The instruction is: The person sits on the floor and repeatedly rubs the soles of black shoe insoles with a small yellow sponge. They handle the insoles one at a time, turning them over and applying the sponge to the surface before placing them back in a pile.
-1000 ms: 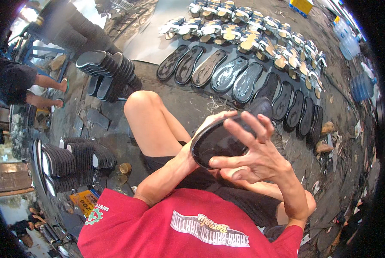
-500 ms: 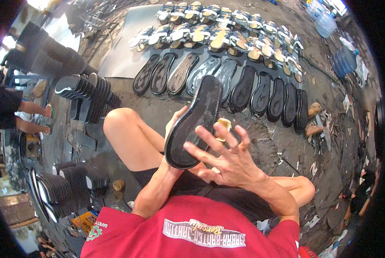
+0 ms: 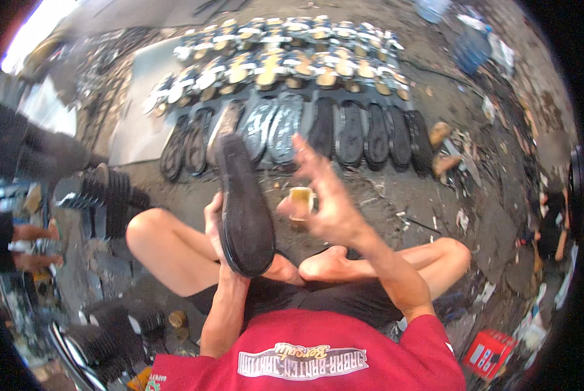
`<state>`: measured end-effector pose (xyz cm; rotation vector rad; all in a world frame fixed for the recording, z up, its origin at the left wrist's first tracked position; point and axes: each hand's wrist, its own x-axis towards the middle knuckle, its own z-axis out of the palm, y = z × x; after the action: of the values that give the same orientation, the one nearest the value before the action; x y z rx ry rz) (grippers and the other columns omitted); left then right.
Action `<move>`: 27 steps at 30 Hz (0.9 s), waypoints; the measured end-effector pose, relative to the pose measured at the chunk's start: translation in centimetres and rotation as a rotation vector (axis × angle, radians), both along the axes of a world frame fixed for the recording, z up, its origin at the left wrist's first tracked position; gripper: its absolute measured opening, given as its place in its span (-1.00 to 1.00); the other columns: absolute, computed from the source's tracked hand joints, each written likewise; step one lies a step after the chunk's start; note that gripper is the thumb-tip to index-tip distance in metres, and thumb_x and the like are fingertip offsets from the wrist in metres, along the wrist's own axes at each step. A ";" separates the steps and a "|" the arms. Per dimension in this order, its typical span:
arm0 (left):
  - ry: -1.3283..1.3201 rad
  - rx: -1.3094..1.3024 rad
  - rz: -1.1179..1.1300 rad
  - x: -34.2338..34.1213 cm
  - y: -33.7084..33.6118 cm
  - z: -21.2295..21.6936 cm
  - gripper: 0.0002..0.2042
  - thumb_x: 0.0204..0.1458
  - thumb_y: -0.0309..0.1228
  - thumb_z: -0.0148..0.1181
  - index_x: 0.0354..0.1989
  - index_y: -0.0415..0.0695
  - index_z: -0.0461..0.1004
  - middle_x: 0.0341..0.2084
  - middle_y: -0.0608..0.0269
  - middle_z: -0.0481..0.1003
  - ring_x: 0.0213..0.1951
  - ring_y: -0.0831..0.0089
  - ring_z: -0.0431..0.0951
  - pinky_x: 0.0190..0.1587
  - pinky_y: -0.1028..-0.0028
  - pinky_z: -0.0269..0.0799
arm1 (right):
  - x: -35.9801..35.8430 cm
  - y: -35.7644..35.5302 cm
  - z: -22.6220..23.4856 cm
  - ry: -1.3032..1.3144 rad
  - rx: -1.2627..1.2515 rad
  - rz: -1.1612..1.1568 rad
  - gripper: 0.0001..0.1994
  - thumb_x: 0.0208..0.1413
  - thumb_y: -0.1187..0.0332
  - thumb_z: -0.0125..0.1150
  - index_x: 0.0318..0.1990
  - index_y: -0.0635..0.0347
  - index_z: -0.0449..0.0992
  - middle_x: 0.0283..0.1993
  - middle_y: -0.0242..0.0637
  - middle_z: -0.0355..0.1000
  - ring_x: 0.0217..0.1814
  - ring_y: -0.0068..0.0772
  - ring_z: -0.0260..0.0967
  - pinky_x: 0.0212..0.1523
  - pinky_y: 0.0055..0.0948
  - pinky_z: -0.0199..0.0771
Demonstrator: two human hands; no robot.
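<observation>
My left hand point(image 3: 215, 221) is closed around the left edge of a black shoe sole point(image 3: 246, 208), holding it up above my lap with its toe or heel end pointing away. The sole's face looks dark and mostly matte from here. To the right of it, apart from the sole, my right hand point(image 3: 331, 202) is raised with its fingers spread, smeared by motion; I see nothing gripped in it. A small yellowish container point(image 3: 301, 201) shows just by the fingers, apparently on the ground behind them.
A row of black soles point(image 3: 350, 133) lies ahead, two of them glossy. Beyond are rows of strapped sandals point(image 3: 269, 65) on a grey sheet point(image 3: 142, 124). Stacked soles point(image 3: 96, 195) stand at left, a red box point(image 3: 489, 354) at lower right. Another person's legs point(image 3: 34, 247) show far left.
The sole has moved left and turned, its shine mostly gone from view. My right hand has come away from in front of it, to the right. The whole view has shifted.
</observation>
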<state>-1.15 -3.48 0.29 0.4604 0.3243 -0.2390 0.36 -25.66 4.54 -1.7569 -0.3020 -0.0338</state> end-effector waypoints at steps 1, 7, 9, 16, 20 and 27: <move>-0.050 0.143 0.073 0.0 -1.1 -0.2 -0.48 0.40 -0.02 -0.02 0.33 -0.16 0.40 -0.05 0.09 0.62 -0.15 0.31 0.69 -0.11 0.27 0.70 | -1.1 0.6 -1.0 0.143 0.036 0.090 0.31 0.01 -0.34 0.53 0.73 -0.11 -0.25 0.57 0.27 0.14 0.49 0.24 0.29 0.41 0.12 0.37; -0.222 0.498 0.018 -0.9 -5.2 -0.5 -0.29 0.42 0.00 -0.05 0.66 0.18 -0.15 0.17 0.17 0.31 -0.05 0.28 0.60 -0.05 0.18 0.74 | -3.8 0.1 -1.3 0.565 0.199 0.243 0.48 -0.06 -0.04 0.74 0.70 -0.25 -0.52 0.29 0.21 0.45 0.30 0.11 0.49 0.25 0.06 0.54; -0.174 0.592 -0.113 -1.0 -6.0 1.4 -0.28 0.47 0.01 -0.11 0.68 0.18 -0.24 0.29 0.12 0.26 0.05 0.18 0.62 -0.02 0.14 0.76 | -3.4 -1.4 -2.1 0.557 0.151 0.237 0.44 -0.02 0.04 0.73 0.70 -0.24 -0.51 0.31 0.23 0.42 0.33 0.07 0.47 0.27 0.01 0.54; -0.463 1.542 0.497 1.0 0.2 5.3 -0.46 0.48 -0.22 -0.21 0.46 -0.33 0.34 0.44 -0.02 0.35 0.41 0.11 0.41 0.45 0.18 0.33 | 0.8 -14.0 -10.9 0.442 -0.087 -0.339 0.42 -0.20 0.08 0.78 0.68 -0.14 -0.31 0.31 0.22 0.39 0.37 0.16 0.42 0.38 0.10 0.46; -0.372 1.564 0.855 2.2 13.6 7.4 -0.45 0.48 -0.13 -0.19 0.36 -0.35 0.42 0.38 0.00 0.41 0.35 0.16 0.46 0.34 0.23 0.43 | 5.6 -25.1 -16.8 0.208 -0.736 -0.797 0.37 -0.25 0.14 0.72 0.66 -0.17 -0.25 0.15 0.38 0.42 0.16 0.37 0.47 0.32 0.17 0.43; 0.359 0.996 0.315 -2.3 27.9 -6.4 -0.49 0.39 -0.20 0.03 0.39 -0.28 0.35 0.32 0.03 0.41 0.33 0.23 0.39 0.37 0.21 0.35 | 10.3 -30.9 -21.2 0.410 -0.905 -0.990 0.36 -0.22 0.18 0.73 0.67 -0.39 -0.23 0.21 0.38 0.38 0.29 0.44 0.37 0.31 0.24 0.44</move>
<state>-3.50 24.44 -6.06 1.3388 0.8666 0.1774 10.62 -56.59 -16.63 -2.5729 1.0199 -0.2771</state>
